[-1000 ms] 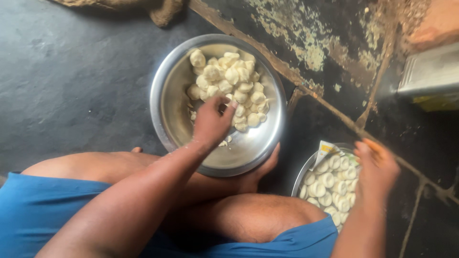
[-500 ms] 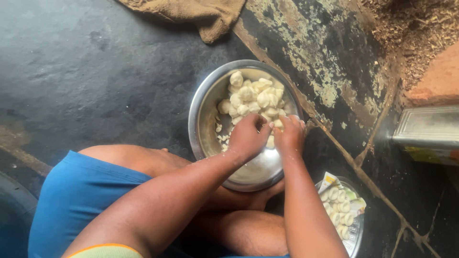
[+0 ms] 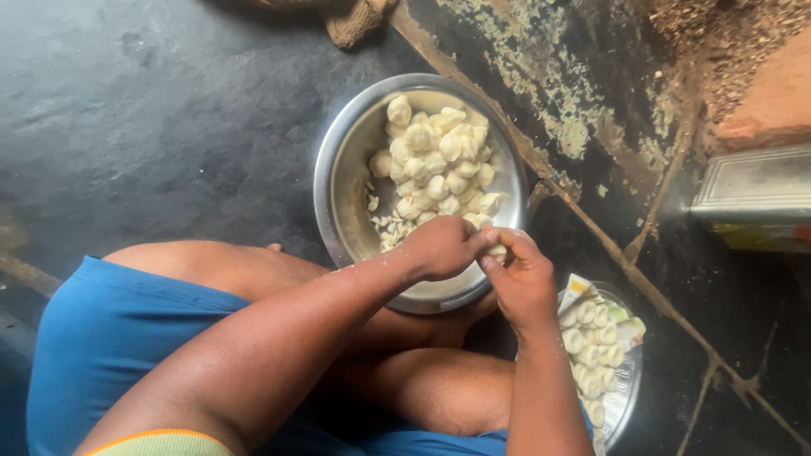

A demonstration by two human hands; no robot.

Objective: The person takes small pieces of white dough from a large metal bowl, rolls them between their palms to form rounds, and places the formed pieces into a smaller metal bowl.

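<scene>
At the 9 o'clock side lay the dark, stained stone floor (image 3: 127, 110), and at 7 o'clock the person's blue cloth shorts (image 3: 110, 338) covered a folded leg. The left hand (image 3: 441, 247) reached in from 7 o'clock over the near rim of the round shiny steel bowl (image 3: 338, 181), fingers curled narrow and pinched onto a small pale dough piece (image 3: 497, 251) that it shared with the other hand. That bowl sat just past centre toward 12 o'clock, resting against the person's shin, and held a heap of pale folded dumplings (image 3: 439, 165) piled toward its far side, with small crumbs nearer. The right hand (image 3: 522, 283) came up from 5 o'clock, its fingers likewise closed on the same dough piece, thumb touching the left hand's fingertips. At 4 o'clock, just beside the right wrist, stood a smaller steel plate (image 3: 625, 397) lined with a printed wrapper and carrying rows of finished pale dumplings (image 3: 587, 355). At 3 o'clock, well apart, a grey metal box (image 3: 752, 186) rested by a reddish brick (image 3: 773, 101).
</scene>
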